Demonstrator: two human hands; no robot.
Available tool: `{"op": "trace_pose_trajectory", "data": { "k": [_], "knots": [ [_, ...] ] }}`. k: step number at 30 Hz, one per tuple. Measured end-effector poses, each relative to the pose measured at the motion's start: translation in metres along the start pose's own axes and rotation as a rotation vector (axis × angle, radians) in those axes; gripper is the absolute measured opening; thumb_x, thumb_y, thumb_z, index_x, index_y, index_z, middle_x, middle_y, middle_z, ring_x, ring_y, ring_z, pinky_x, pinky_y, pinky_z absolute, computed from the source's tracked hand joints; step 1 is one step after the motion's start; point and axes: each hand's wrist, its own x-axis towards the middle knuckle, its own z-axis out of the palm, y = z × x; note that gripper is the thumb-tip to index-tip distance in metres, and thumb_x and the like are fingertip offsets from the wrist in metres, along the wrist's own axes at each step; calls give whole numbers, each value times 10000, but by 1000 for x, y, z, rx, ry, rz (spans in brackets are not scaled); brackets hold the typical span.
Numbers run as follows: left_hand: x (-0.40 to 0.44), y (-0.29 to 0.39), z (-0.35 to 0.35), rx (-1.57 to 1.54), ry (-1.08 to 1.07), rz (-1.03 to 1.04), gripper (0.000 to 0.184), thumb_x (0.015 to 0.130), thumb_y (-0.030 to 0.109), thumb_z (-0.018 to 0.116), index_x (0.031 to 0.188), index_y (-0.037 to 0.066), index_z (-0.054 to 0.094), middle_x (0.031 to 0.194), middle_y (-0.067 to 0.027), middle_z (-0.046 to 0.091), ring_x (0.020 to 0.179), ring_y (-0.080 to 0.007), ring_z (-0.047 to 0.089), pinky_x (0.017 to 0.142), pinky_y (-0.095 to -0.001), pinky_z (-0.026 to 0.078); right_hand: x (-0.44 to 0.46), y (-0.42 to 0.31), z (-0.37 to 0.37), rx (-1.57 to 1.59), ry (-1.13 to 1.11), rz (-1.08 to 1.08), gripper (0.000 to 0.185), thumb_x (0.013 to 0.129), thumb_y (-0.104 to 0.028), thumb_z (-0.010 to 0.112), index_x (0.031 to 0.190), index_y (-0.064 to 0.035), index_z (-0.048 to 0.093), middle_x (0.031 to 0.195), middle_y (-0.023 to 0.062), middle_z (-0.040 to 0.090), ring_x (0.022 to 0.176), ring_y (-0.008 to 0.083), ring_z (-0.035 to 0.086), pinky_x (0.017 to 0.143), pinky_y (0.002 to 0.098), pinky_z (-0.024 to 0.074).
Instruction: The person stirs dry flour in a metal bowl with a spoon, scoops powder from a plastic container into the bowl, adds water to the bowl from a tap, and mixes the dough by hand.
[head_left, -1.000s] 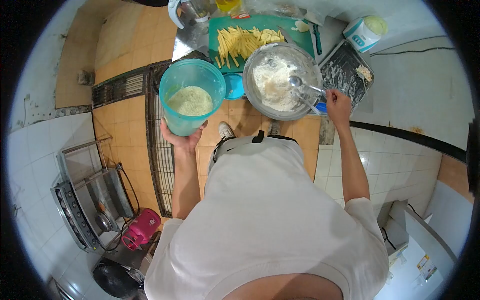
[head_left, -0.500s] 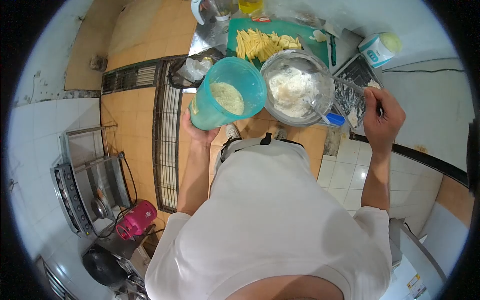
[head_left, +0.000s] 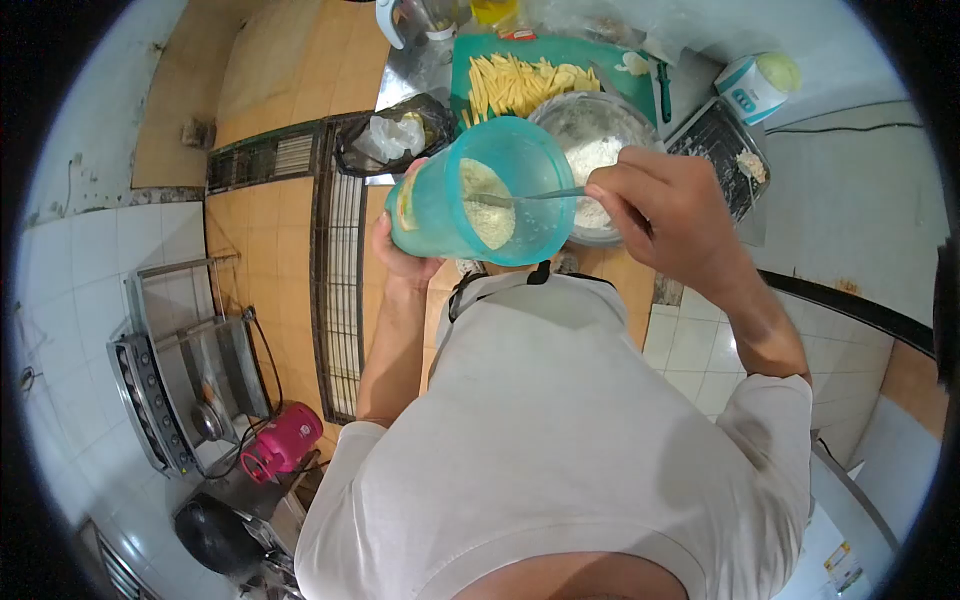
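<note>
My left hand (head_left: 408, 254) is wrapped round the lower part of a teal plastic container (head_left: 440, 215), which is tilted with its mouth to the right. Pale powder (head_left: 487, 205) lies inside it. In my right hand (head_left: 665, 205) is the handle of a metal spoon (head_left: 545, 196), its bowl end reaching into the container at the powder. Behind the right hand and the container's rim stands a metal bowl (head_left: 612, 112) of white flour (head_left: 592, 157), partly hidden by both.
Cut yellow strips (head_left: 520, 85) lie on a green cutting board (head_left: 630, 92) beside a green-handled knife (head_left: 664, 95). A black bag (head_left: 350, 150) is left of the container, a floury tray (head_left: 705, 140) right of the bowl. A white-and-blue appliance (head_left: 750, 90) stands behind the tray.
The container has moved right and tilted further. My right hand has carried the spoon from the bowl, out to the right, then left into the container.
</note>
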Motion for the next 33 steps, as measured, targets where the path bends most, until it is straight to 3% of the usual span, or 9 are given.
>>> {"op": "trace_pose_trajectory", "data": {
  "k": [4,13,16,19,29,30,33],
  "knots": [
    [-2,0,1,-7,25,8,902,765,607,525,1438,40,327,1413,-165,433,1284,-321,454,1051,-463,412,1,7,7,178,75,36,35,828,-17,650,802,-5,628,616,78,530,478,195,477,447,297,358],
    [-2,0,3,19,52,24,889,770,595,504,1439,37,322,1413,-173,430,1286,-321,451,1048,-468,414,-1,16,4,308,-4,407,144,860,-74,648,814,62,657,602,29,579,541,51,464,488,234,366],
    [-1,-3,-1,17,73,32,882,773,595,489,1436,37,329,1413,-171,432,1283,-319,455,1042,-464,422,-3,26,2,370,-12,506,207,855,-155,636,830,45,684,609,117,605,506,126,523,504,284,416],
    [-1,-6,-4,-9,82,25,873,780,602,476,1434,40,338,1410,-165,438,1276,-318,462,1035,-462,428,-8,34,-3,437,-17,591,220,858,-167,649,850,50,688,602,65,601,543,75,500,511,265,406],
    [-2,-15,-22,-73,162,-54,848,799,670,415,1404,76,394,1381,-143,471,1228,-320,501,1002,-476,444,-45,57,-34,600,195,887,186,880,-165,653,841,9,709,587,-41,524,532,26,426,473,202,300],
    [1,-16,-14,-22,216,-27,839,769,718,434,1367,130,418,1260,-141,524,987,-316,575,554,-395,497,-56,65,-35,590,224,893,187,883,-167,652,841,6,708,588,-46,520,531,24,422,471,199,292],
    [-6,-7,-9,-13,236,-2,820,773,701,458,1372,144,408,1269,-136,513,988,-308,573,562,-393,498,-97,96,-32,574,279,975,186,888,-172,648,836,-4,709,589,-49,520,529,24,423,470,203,292]
  ]
}}
